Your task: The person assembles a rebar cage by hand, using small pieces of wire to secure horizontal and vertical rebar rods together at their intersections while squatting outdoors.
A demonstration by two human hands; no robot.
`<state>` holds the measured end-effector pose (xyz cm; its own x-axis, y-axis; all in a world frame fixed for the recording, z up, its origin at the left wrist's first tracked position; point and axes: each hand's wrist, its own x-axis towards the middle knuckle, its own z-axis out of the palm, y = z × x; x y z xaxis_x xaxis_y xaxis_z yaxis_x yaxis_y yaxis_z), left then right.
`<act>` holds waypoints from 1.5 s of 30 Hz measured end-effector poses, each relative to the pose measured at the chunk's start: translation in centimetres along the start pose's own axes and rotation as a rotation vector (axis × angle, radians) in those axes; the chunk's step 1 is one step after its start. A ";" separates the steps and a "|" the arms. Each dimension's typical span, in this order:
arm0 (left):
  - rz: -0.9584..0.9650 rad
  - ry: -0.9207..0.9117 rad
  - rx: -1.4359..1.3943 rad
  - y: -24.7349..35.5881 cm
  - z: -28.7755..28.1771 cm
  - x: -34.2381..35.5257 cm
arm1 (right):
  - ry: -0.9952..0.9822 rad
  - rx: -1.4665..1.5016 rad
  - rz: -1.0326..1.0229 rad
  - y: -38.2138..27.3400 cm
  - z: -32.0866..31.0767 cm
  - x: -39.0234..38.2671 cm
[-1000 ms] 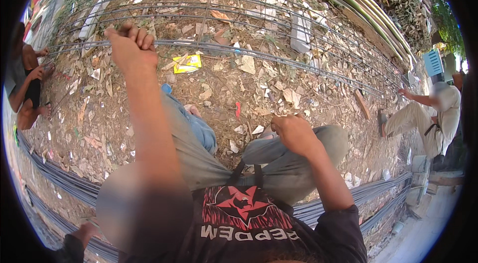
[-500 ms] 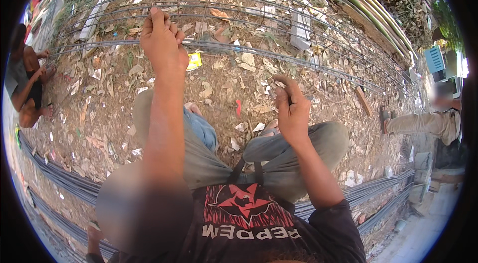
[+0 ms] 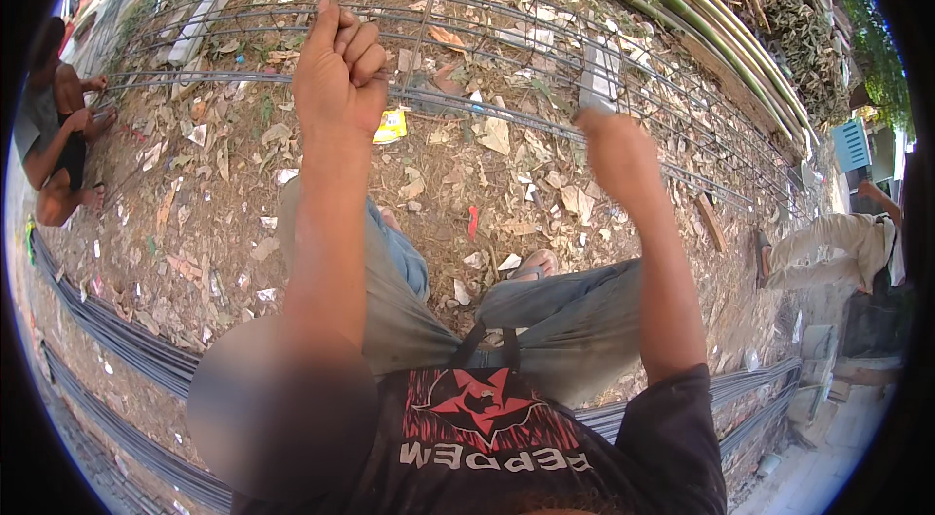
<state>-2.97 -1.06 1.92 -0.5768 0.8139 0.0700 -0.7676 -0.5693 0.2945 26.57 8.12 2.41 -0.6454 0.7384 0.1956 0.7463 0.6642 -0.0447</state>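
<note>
The head view looks from the wearer's own head, steeply down and forward; the dark shirt [image 3: 487,427] fills the bottom, close to the lens; the left hand [image 3: 336,72] and right hand [image 3: 620,152] lie farther out, with the steel bar cage [image 3: 426,20] reaching beyond them. The fisheye's round field is wide enough to catch people at both side rims; bamboo poles [image 3: 701,8] bow along its upper right; black fills the corners.

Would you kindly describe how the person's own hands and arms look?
The left hand and right hand are ungloved, with no watch or bracelet visible. A short dark sleeve shows on the right arm; blurring hides the top of the left arm.
</note>
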 end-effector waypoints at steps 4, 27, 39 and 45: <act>-0.002 0.012 -0.084 1.9 -1.9 0.4 | -0.819 1.014 -0.528 -10.5 2.9 -7.8; 0.317 -0.060 0.291 12.1 -5.5 7.7 | -0.509 1.299 0.257 -7.1 3.4 -5.2; -0.053 1.139 1.486 9.5 -36.5 -25.0 | -0.172 1.072 0.365 1.6 16.5 20.7; -0.303 1.146 1.857 8.1 -35.0 -32.8 | -0.270 1.109 0.463 7.6 28.6 32.4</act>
<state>-0.05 -36.38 -31.38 -0.9304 0.0350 -0.3648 -0.1847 0.8151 0.5491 6.67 40.45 -19.62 -0.4682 0.8435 -0.2632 0.4567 -0.0240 -0.8893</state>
